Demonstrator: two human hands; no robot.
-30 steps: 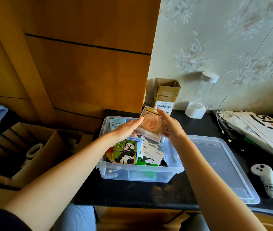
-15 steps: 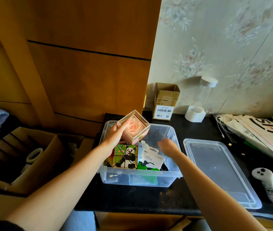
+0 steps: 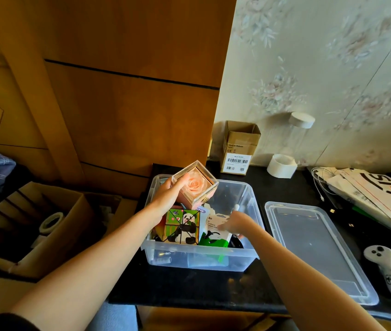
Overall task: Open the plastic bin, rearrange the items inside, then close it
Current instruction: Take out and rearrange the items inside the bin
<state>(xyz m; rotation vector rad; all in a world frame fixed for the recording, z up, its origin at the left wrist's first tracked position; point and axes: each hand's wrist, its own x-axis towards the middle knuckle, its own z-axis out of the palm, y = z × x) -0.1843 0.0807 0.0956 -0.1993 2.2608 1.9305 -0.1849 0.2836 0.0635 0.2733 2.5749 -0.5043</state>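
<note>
Head view, open plastic bin [image 3: 249, 237] on dark counter [image 3: 189, 287], left hand [image 3: 168, 199] gripping rose cube [image 3: 195, 185] above bin's far-left corner, right hand [image 3: 233, 224] inside bin, fingers curled on white card packet [image 3: 214, 220], lid [image 3: 314, 249] flat just right of bin.

My right hand [image 3: 233, 224] blurs inside the clear plastic bin [image 3: 249, 255], so I can't tell its fingers' grip. The white carded packets [image 3: 216, 223] there carry unreadable print. The white printed envelopes [image 3: 381, 199] run off frame.

Left hand [image 3: 168, 198] around rose box [image 3: 195, 185]
</note>
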